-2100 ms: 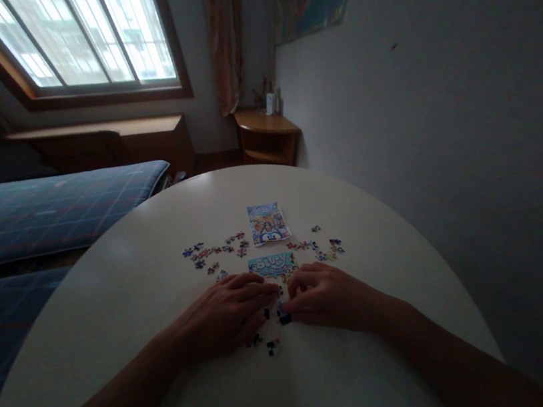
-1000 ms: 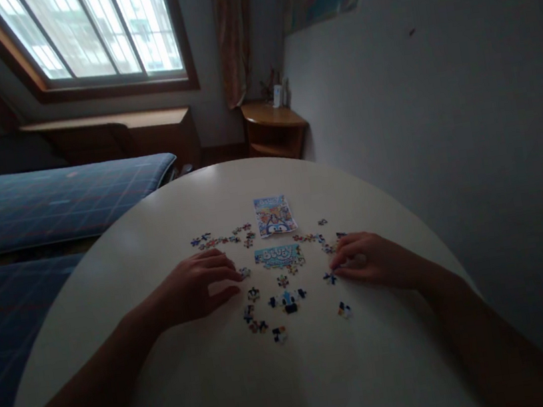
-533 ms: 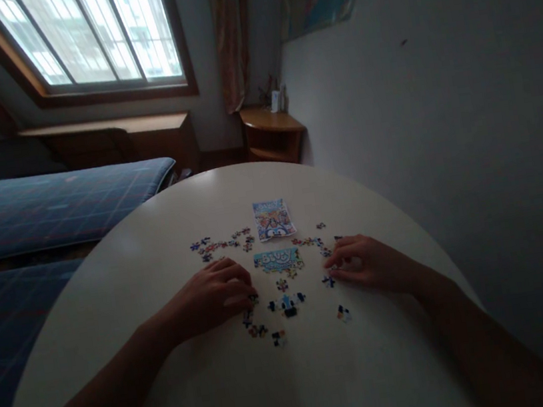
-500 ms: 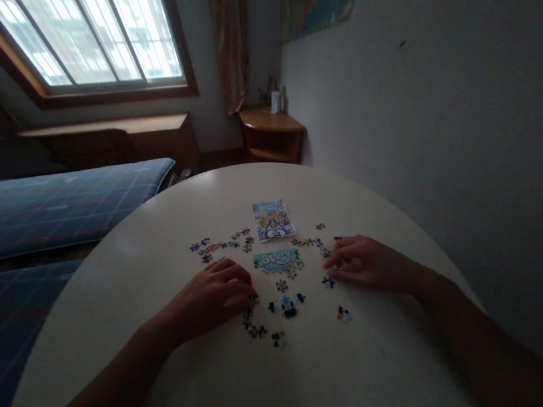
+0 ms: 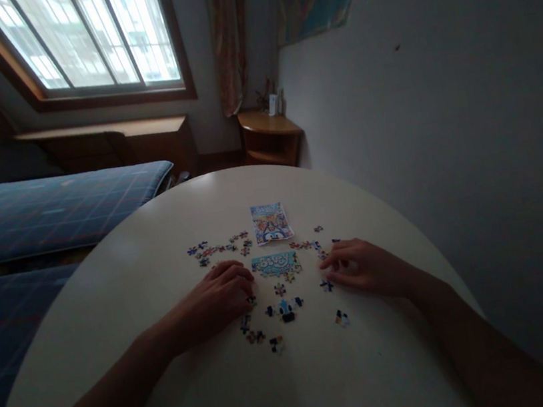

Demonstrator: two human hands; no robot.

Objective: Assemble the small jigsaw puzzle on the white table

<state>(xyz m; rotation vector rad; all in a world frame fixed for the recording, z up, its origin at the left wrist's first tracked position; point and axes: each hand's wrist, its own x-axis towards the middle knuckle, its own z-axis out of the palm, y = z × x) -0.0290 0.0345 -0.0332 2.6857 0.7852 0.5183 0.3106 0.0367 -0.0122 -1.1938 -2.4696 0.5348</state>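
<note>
Small jigsaw pieces lie scattered on a round white table (image 5: 187, 390). A joined blue strip of puzzle (image 5: 275, 263) sits in the middle, with a printed picture card (image 5: 271, 222) beyond it. My left hand (image 5: 218, 295) rests palm down, fingers curled, its fingertips on loose pieces (image 5: 247, 301) just left of the strip. My right hand (image 5: 361, 265) lies at the right with curled fingers touching pieces (image 5: 327, 284); whether it holds one is unclear. More pieces (image 5: 285, 308) lie between my hands.
Further loose pieces lie at the left (image 5: 207, 249) and right (image 5: 310, 245) of the card. A blue plaid bed (image 5: 50, 207) stands left of the table. A wooden corner shelf (image 5: 269, 136) and a window (image 5: 87, 41) are behind. A plain wall (image 5: 440, 106) runs along the right.
My hands moved apart from the centre about two seconds ago. Since then the left hand has slid back toward the pieces beside the strip, and the right hand has stayed at the right-hand pieces.
</note>
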